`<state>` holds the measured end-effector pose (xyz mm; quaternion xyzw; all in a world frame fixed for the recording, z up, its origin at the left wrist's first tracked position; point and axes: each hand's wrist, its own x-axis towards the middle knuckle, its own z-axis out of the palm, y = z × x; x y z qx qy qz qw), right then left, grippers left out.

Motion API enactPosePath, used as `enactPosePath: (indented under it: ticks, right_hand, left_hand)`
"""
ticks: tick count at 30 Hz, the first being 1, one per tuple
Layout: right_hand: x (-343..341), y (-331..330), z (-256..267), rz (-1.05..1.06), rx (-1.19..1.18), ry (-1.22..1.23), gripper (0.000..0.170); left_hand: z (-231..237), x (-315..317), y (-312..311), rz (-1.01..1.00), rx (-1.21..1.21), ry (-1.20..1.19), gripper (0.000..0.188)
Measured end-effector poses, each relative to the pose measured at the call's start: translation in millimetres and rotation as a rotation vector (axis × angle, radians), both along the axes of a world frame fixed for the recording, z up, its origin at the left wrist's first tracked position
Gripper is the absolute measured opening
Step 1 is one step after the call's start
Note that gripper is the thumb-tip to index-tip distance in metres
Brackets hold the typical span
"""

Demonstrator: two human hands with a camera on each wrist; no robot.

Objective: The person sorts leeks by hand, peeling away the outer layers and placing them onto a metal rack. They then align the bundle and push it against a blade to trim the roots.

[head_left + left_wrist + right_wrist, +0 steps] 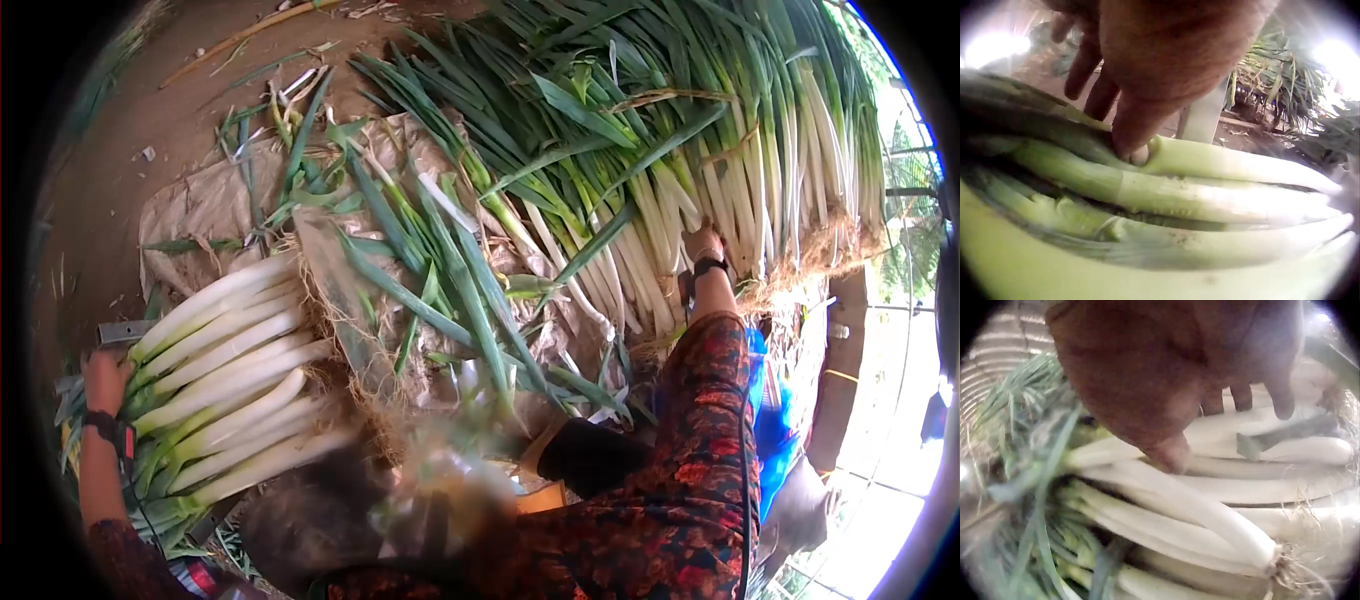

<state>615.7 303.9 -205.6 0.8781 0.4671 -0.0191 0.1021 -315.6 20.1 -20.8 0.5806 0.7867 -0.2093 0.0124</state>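
At the left, thick white-stemmed green onions (235, 345) lie side by side, roots toward the middle. My left hand (105, 382) is at their green ends. In the left wrist view its thumb (1129, 134) touches a pale green onion stem (1229, 159), while the other fingers extend loosely beyond it. My right hand (705, 245) reaches into a big heap of untrimmed green onions (780, 170) at the right. In the right wrist view that hand (1179, 369) lies low over the white stems (1222, 487), its fingers loosely extended and its thumb tip at one stem.
Loose green leaves (460, 290) and scraps lie on brown sheeting (210, 195) between the two groups. Bare dirt ground (110, 260) spreads at the far left. Something blue (772, 410) is beside my right sleeve, near a wire mesh side (905, 310). Something blurred (450, 490) hangs close to the camera.
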Motion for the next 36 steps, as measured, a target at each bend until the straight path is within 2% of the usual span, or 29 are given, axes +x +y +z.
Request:
enactPosePath:
  ticks: [2, 3, 4, 5, 6, 8, 10, 11, 12, 13, 14, 15, 16, 18, 19, 20, 21, 22, 24, 27, 28, 30, 32, 34, 36]
  right_hand:
    - [-43.0, -14.2, 35.2, -0.004, -0.180, -0.146, 0.062]
    - [-52.2, -27.4, 34.3, 0.132, -0.184, -0.176, 0.049]
    - [-62.4, -38.6, 31.4, 0.190, -0.207, -0.087, 0.049]
    - [-61.4, -55.1, 9.8, 0.339, -0.110, -0.018, 0.051]
    - [-64.7, -66.3, -14.2, 0.404, -0.089, 0.142, 0.052]
    - [-112.7, -102.6, -28.6, 0.044, -0.042, 0.840, 0.036]
    - [-178.8, -153.4, 0.0, -0.234, -0.149, 1.434, 0.031]
    - [-199.1, -170.9, -6.5, -0.273, -0.184, 1.498, 0.029]
    - [-217.7, -181.8, -10.9, -0.306, -0.220, 1.560, 0.027]
    - [-239.8, -196.4, 1.4, -0.328, -0.172, 1.627, 0.027]
    - [-259.3, -208.6, 16.9, -0.347, -0.123, 1.693, 0.026]
    - [-270.5, -217.4, 25.4, -0.272, -0.112, 1.756, 0.023]
    - [-282.8, -228.9, 44.7, -0.253, -0.088, 1.780, 0.022]
    - [-317.3, -260.1, 106.9, -0.220, -0.064, 1.838, 0.020]
    - [-328.1, -278.4, 137.1, -0.054, -0.091, 1.758, 0.017]
    - [-337.7, -293.5, 156.1, 0.016, -0.113, 1.695, 0.019]
    - [-342.7, -308.0, 170.4, 0.106, -0.163, 1.704, 0.019]
    - [-351.5, -323.2, 187.4, 0.220, -0.167, 1.692, 0.017]
    - [-365.2, -343.5, 218.5, 0.454, -0.241, 1.395, 0.019]
    - [-380.2, -367.0, 215.9, 1.036, 0.153, 1.085, 0.030]
    - [-388.0, -368.2, 218.8, 1.126, 0.144, 1.044, 0.034]
    - [-413.8, -358.5, 227.2, 1.301, 0.130, 0.959, 0.041]
    - [-449.9, -346.0, 224.6, 1.379, 0.095, 0.904, 0.038]
    - [-491.3, -321.3, 186.7, 1.585, 0.306, 0.876, 0.034]
    - [-528.6, -300.9, 189.5, 1.563, 0.393, 0.836, 0.030]
  left_hand:
    - [-1.2, 1.8, 2.3, 0.015, 0.018, 0.000, 0.030]
    - [-4.4, -2.9, 1.7, 0.022, 0.020, 0.019, 0.030]
    - [-6.0, -8.0, -0.2, 0.026, 0.014, 0.038, 0.031]
    - [-7.9, -11.9, -1.3, 0.031, 0.028, 0.020, 0.030]
    - [-10.7, -16.1, -3.7, 0.040, 0.048, 0.001, 0.029]
    - [-22.7, -22.3, -8.3, 0.070, 0.086, 0.029, 0.027]
    - [-23.5, -17.7, -4.5, 0.081, 0.076, 0.136, 0.022]
    - [-12.3, 5.5, -1.6, 0.085, 0.060, 0.190, 0.019]
    - [20.3, 58.7, 0.1, 0.054, 0.115, 0.157, 0.020]
    - [13.9, 52.5, 7.8, 0.069, 0.098, 0.172, 0.022]
    - [37.3, 92.7, 8.8, 0.017, 0.133, 0.135, 0.023]
    - [50.3, 119.6, 6.1, -0.147, 0.230, 0.032, 0.023]
    - [48.0, 133.3, 13.0, -0.100, 0.156, -0.014, 0.023]
    - [49.6, 189.8, 11.5, -0.246, 0.332, -0.278, 0.020]
    - [33.2, 206.2, 13.0, -0.550, 0.525, -0.385, 0.013]
    - [40.0, 239.2, 13.0, -0.694, 0.555, -0.459, 0.009]
    - [46.0, 271.9, 8.4, -0.849, 0.686, -0.583, 0.007]
    - [65.6, 297.9, -6.0, -0.927, 0.633, -0.568, 0.033]
    - [62.1, 325.6, -22.9, -1.078, 0.919, -0.413, 0.029]
    - [94.8, 289.4, -49.6, -0.952, 0.368, -0.297, 0.021]
    - [100.9, 269.3, -57.5, -0.854, 0.348, -0.286, 0.013]
    - [111.3, 223.8, -77.2, -0.582, 0.101, -0.125, 0.005]
    - [109.9, 169.6, -97.9, -0.436, 0.124, -0.220, 0.020]
    - [109.8, 113.3, -119.2, -0.474, 0.394, -0.204, 0.025]
    - [134.7, 93.3, -127.3, -0.299, 0.348, -0.014, 0.027]
